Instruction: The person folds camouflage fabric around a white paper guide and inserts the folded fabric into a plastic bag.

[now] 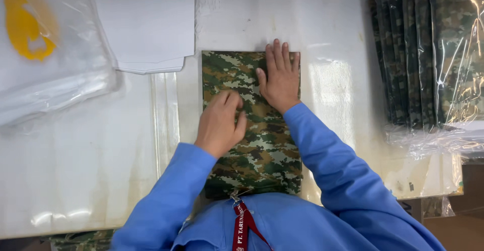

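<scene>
My hands on folded fabric piece [252,130] at table [75,180] centre: left hand [220,124] mid-piece, right hand [280,79] at far right corner. Cardboard sheets [146,29] far left of it, plastic bags [45,54] beyond; bagged fabric stack [428,59] right.
</scene>
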